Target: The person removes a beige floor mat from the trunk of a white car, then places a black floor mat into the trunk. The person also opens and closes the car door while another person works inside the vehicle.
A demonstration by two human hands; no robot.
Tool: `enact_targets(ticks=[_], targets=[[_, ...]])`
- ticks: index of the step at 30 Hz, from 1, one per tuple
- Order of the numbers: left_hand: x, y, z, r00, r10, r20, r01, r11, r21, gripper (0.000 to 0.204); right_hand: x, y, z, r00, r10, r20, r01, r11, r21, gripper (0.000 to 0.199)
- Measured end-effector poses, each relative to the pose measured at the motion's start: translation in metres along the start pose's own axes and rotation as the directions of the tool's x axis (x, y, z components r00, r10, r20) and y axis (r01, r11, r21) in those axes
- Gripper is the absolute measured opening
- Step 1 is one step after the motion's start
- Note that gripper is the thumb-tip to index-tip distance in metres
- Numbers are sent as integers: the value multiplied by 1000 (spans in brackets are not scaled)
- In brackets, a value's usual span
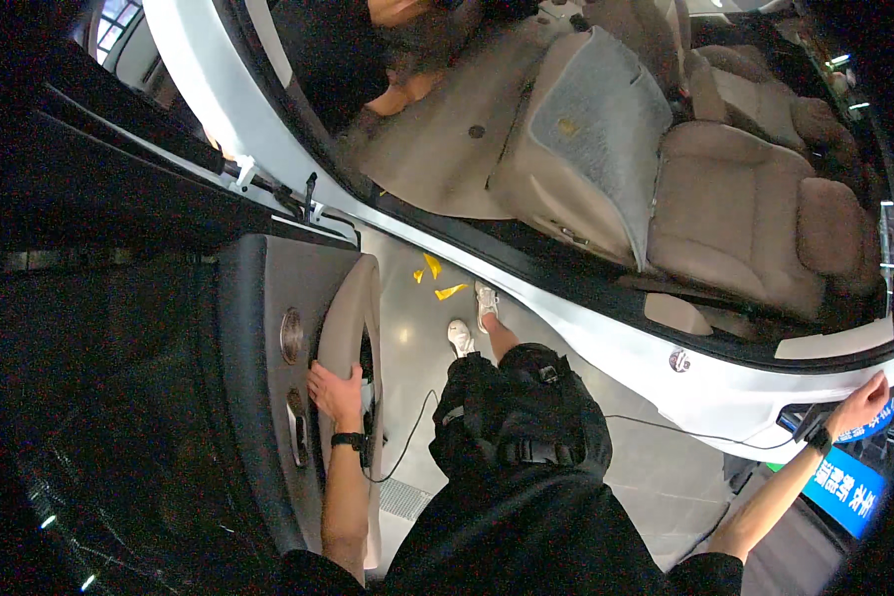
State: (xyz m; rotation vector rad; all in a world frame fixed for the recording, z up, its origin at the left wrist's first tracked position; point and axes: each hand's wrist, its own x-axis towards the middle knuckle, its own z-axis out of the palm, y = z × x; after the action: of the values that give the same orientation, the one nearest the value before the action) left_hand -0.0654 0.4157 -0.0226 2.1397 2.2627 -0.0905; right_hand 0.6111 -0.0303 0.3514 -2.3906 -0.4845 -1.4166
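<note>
Beside the white car body (pixel 606 328), the open door (pixel 268 397) stands with its long axis running away from the person. Left hand (pixel 336 394) lies spread on the door's armrest (pixel 353 328); right hand (pixel 861 402), well apart, presses the rear pillar (pixel 834 372), fingers together.

Grey tiled floor (pixel 407 328) carries yellow scraps (pixel 437 276).

Two bare hands show: the left hand (pixel 335 392) on one open car door panel (pixel 268 397), the right hand (pixel 861 402) on the car body (pixel 666 348) at right. Each wrist carries one black watch, two in all. Two white shoes (pixel 472 323) stand on the floor (pixel 407 318). Three yellow scraps (pixel 437 278) lie beyond them. Two beige seats (pixel 745 209) sit inside.
</note>
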Motion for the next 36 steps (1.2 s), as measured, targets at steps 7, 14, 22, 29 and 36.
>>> enact_targets(ticks=[7,14,22,29,36], targets=[[-4,-4,-1,1000,19,-18,-18,1000,23,71,38,30,35,808,-572,-141,487,783,-386,53],[-4,2,0,999,-30,-18,30,999,11,74,33,13,34,829,-543,-134,472,808,-351,55],[-5,7,-10,998,-58,-3,58,998,25,80,28,-7,34,801,-561,-209,491,815,-308,49],[-6,6,-8,997,0,-76,3,999,45,72,29,15,36,826,-550,-120,493,810,-319,46],[-7,2,-6,999,-16,-49,18,999,45,71,27,30,42,843,-529,-103,453,798,-397,40]])
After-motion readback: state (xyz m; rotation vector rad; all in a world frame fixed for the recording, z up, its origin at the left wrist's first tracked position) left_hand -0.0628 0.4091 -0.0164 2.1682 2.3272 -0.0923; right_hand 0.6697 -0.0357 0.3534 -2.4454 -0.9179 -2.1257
